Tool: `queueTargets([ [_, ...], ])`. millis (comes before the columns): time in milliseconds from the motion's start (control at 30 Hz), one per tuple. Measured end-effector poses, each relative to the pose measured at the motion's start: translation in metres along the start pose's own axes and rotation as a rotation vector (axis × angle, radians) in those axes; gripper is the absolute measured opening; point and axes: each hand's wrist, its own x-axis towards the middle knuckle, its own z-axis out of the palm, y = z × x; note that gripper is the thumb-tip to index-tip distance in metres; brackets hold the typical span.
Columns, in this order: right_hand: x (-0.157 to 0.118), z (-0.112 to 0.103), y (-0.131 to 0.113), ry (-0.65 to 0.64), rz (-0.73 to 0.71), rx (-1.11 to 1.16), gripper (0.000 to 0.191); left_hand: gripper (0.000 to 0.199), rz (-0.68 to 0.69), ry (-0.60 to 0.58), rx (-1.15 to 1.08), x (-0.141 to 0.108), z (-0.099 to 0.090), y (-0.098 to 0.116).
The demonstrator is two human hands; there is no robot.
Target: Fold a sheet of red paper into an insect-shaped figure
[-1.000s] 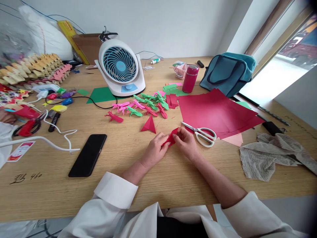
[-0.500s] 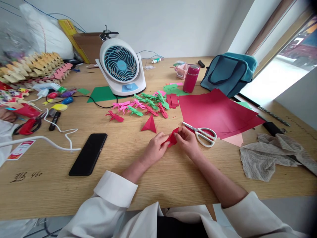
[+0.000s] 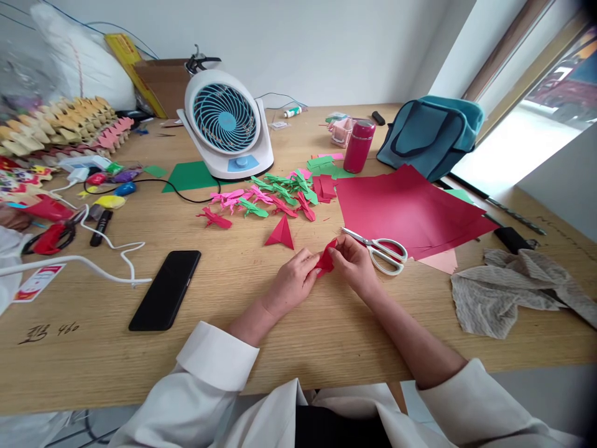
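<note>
A small piece of folded red paper is pinched between my two hands, partly hidden by the fingers. My left hand grips its left end, and my right hand holds its upper right side. Just beyond them a folded red paper triangle lies on the table. Scissors with white handles rest beside my right hand, blades pointing left. Farther back is a cluster of folded green, pink and red paper figures, with one red paper figure at its left.
Red paper sheets lie at the right, near a red flask and a teal bag. A fan stands at the back. A black phone lies left, a grey cloth right.
My hands stay in nearly the same place, still pinching the red paper, whose angle differs slightly. The view has shifted a little; nothing else has visibly moved.
</note>
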Motion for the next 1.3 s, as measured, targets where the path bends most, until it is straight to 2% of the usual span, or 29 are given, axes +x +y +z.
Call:
queueTargets([
  [133, 0.000, -0.003, -0.002, -0.013, -0.072, -0.082, 0.019, 0.027, -0.052, 0.048, -0.196, 0.000, -0.004, 0.002],
  [267, -0.004, -0.003, -0.009, -0.018, -0.158, -0.203, 0.015, 0.043, -0.240, 0.122, -0.533, 0.000, -0.010, 0.003],
  [333, -0.006, 0.000, -0.014, -0.038, -0.181, -0.246, 0.012, 0.048, -0.330, 0.115, -0.720, 0.000, -0.011, 0.000],
  [433, -0.010, 0.004, -0.018, -0.103, -0.217, -0.275, 0.011, 0.042, -0.394, 0.082, -0.972, 0.001, -0.007, -0.005],
  [600, -0.012, 0.006, -0.015, -0.111, -0.266, -0.299, 0.009, 0.036, -0.454, 0.055, -1.156, 0.003, -0.003, -0.006],
  [767, -0.011, 0.004, -0.011, -0.136, -0.276, -0.293, 0.009, 0.034, -0.463, 0.021, -1.194, 0.003, -0.003, -0.003],
  [1300, -0.013, 0.004, -0.017, -0.126, -0.179, -0.239, 0.015, 0.030, -0.365, -0.019, -1.012, 0.002, -0.002, -0.005],
])
